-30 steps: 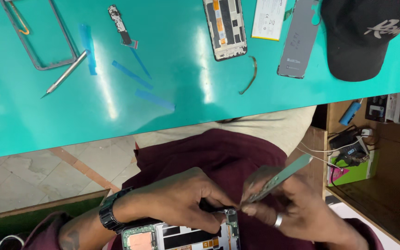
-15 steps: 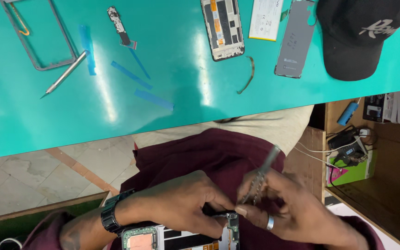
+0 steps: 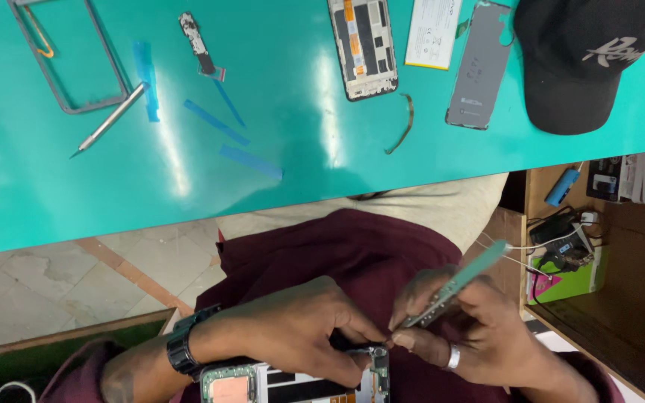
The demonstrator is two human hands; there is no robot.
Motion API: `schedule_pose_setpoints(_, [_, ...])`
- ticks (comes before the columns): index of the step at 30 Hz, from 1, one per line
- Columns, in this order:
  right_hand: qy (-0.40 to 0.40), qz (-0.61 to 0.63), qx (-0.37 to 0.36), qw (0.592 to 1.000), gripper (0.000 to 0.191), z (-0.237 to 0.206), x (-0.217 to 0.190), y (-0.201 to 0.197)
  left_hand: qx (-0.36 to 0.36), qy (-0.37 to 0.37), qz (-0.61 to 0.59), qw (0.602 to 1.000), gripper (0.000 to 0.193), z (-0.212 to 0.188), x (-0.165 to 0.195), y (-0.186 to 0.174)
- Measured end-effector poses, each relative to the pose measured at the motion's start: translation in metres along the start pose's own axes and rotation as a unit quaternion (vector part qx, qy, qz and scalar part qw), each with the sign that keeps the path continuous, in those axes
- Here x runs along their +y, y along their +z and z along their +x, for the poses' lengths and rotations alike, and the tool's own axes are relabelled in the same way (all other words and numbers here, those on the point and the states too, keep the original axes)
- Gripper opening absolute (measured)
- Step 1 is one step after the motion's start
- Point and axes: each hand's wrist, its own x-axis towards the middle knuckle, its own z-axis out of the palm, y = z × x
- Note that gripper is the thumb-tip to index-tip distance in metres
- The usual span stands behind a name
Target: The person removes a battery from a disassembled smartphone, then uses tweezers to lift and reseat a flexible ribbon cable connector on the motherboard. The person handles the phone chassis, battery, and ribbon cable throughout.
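Right hand (image 3: 479, 336) fingers pinch grey tweezers (image 3: 453, 283), now tilted flatter than half a second ago, tip down at the opened phone (image 3: 293, 380) in the lap. Left hand (image 3: 293, 336) fingers grip the phone's top edge. Teal tabletop (image 3: 300, 172) beyond holds spare parts.

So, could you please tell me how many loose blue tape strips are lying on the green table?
4: one beside the metal tool, one under the small black part, one mid-table, and one nearest the table edge. None appear hidden.
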Motion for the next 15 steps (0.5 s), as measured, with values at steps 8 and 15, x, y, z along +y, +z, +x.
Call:
schedule_pose_setpoints(8, [0.008, -0.212, -0.010, 0.977, 0.031, -0.012, 0.000, 0.008, -0.004, -0.005, 0.023, 1.000, 0.015, 0.002, 0.000, 0.002])
schedule_pose_setpoints(15, [0.039, -0.248, -0.011, 0.968, 0.023, 0.001, -0.015, 0.013, 0.005, -0.001, 0.035, 0.999, 0.014, 0.003, -0.003, 0.003])
